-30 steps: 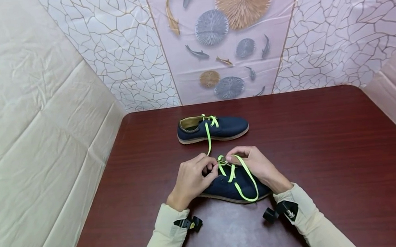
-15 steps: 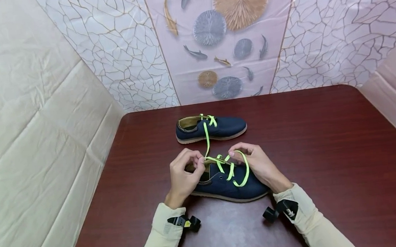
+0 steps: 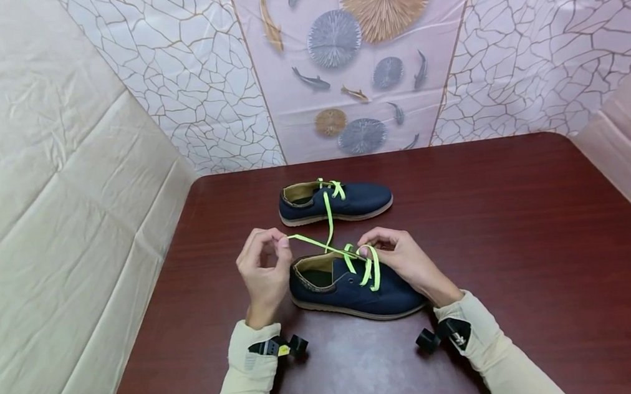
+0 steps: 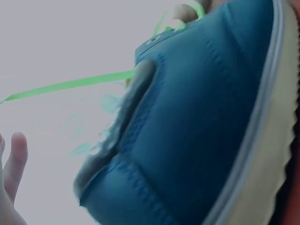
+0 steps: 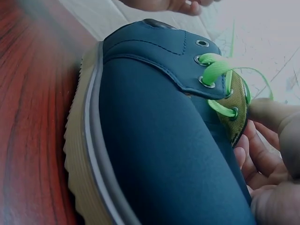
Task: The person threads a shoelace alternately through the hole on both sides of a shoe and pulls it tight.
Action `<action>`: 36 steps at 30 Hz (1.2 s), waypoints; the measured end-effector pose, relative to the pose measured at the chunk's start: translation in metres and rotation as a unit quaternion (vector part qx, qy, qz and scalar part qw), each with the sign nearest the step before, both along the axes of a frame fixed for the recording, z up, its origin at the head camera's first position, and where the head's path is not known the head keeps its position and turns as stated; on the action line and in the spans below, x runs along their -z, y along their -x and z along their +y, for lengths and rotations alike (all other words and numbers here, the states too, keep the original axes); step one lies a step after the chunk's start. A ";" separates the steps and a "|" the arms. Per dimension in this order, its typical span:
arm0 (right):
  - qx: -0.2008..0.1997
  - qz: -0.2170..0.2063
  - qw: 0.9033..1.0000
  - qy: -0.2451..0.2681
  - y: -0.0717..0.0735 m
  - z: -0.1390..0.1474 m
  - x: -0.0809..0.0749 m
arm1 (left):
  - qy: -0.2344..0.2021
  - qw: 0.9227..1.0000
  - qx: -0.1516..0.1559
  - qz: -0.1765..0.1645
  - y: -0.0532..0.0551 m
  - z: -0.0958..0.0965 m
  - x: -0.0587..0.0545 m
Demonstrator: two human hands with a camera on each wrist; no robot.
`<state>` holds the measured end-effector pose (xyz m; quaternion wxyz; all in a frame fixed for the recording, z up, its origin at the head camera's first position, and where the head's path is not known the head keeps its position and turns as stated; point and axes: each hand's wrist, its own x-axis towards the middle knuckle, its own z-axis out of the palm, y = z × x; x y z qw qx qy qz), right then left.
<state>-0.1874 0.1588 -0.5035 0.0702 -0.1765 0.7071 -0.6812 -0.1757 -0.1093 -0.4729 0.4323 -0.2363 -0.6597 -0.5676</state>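
Observation:
A navy shoe (image 3: pixel 358 303) with a tan sole stands near the person, toe to the right. Neon-green lace (image 3: pixel 315 242) runs through its eyelets and stretches left to my left hand (image 3: pixel 263 270), whose thumb and fingertips pinch it. In the left wrist view the pulled lace (image 4: pixel 70 85) is taut above the shoe's opening. My right hand (image 3: pixel 408 267) holds the shoe's far eyelet flap (image 5: pixel 240 110), thumb close to the eyelets. A short loop of lace (image 5: pixel 216 72) curves through the near flap. One near eyelet (image 5: pixel 202 43) has no lace in it.
A matching navy shoe (image 3: pixel 363 200) with green laces stands farther back, toe also right. One of its lace ends (image 3: pixel 329 221) hangs down towards the nearer shoe. Both rest on a dark red wooden table (image 3: pixel 521 235), with a patterned curtain (image 3: pixel 216 93) behind.
My left hand has moved left and slightly away from me, drawing the lace out. The large lace loop on the shoe's right has shrunk. The right hand stays nearly in place.

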 end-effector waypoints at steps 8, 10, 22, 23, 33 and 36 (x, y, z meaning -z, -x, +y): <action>0.023 0.001 0.998 -0.056 0.000 0.002 -0.002 | -0.063 0.997 -0.028 0.039 0.000 -0.012 -0.016; 0.035 -0.005 0.997 -0.068 0.000 0.001 -0.002 | -0.076 0.995 -0.042 0.053 -0.002 -0.013 -0.020; 0.070 0.004 0.995 -0.077 0.000 -0.004 0.000 | -0.115 0.983 -0.108 0.095 -0.003 -0.015 -0.035; 0.072 0.006 0.995 -0.075 0.000 -0.005 0.001 | -0.109 0.983 -0.112 0.095 -0.003 -0.015 -0.034; 0.099 0.083 0.986 0.108 -0.030 -0.023 -0.022 | 0.019 0.991 -0.098 0.091 -0.003 -0.008 -0.020; -0.021 0.107 0.991 0.083 -0.049 -0.038 -0.038 | 0.036 0.990 -0.090 0.103 -0.005 -0.005 -0.019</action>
